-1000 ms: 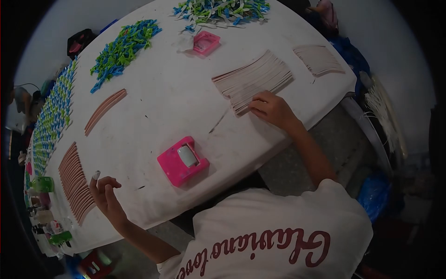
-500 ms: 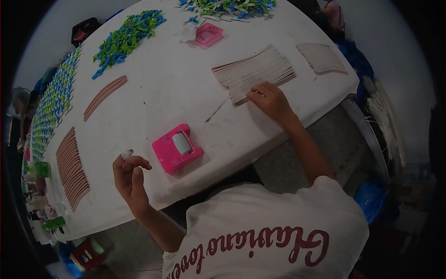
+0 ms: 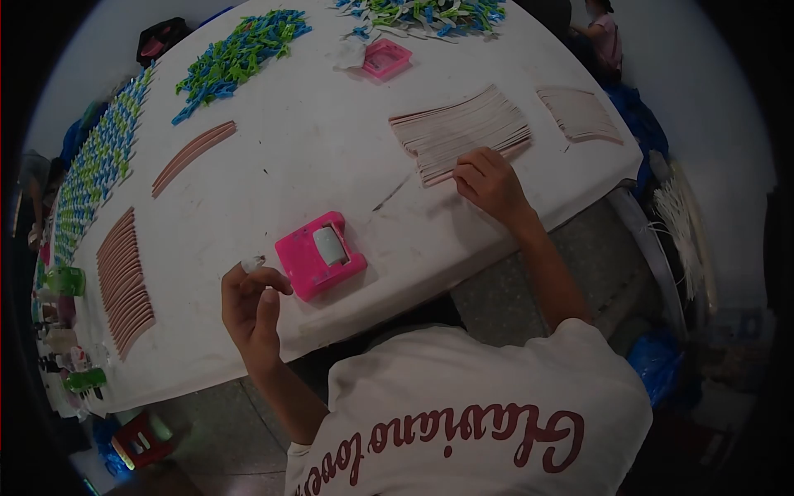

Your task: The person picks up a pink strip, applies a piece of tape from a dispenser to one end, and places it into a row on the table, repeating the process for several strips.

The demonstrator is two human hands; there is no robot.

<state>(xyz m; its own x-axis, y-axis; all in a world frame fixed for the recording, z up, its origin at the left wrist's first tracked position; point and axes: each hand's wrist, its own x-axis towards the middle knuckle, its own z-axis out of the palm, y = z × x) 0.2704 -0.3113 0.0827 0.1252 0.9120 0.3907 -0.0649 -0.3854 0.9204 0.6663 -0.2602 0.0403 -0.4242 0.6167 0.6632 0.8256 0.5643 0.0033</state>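
**Left hand now beside the pink roller dispenser; right hand at the near edge of the strip bundle**

Head view, the only view supplied. Landmark: the pink roller dispenser (image 3: 308, 271), which has a pale roller (image 3: 329, 245).

Left hand (image 3: 252, 312): over the last second it has left the row of spaced strips (image 3: 126, 285), well to the dispenser's left, and come in just beside the dispenser's left side. Fingers are half-curled, thumb apart, nothing visible held; one fingertip bears a white wrapping (image 3: 252, 264). Contact with the dispenser cannot be confirmed.

Right hand (image 3: 490, 188): beyond and right of the dispenser, fingers bent together at the near edge of the bundle of flat strips (image 3: 459, 124). It has shifted slightly rightward along that edge. Whether it grips a strip cannot be told.

A group of curved strips (image 3: 194, 157) lies beyond and left of the dispenser.

Finding, by judgement: the right hand is separating an edge strip, while the left has been brought closer, unladen.
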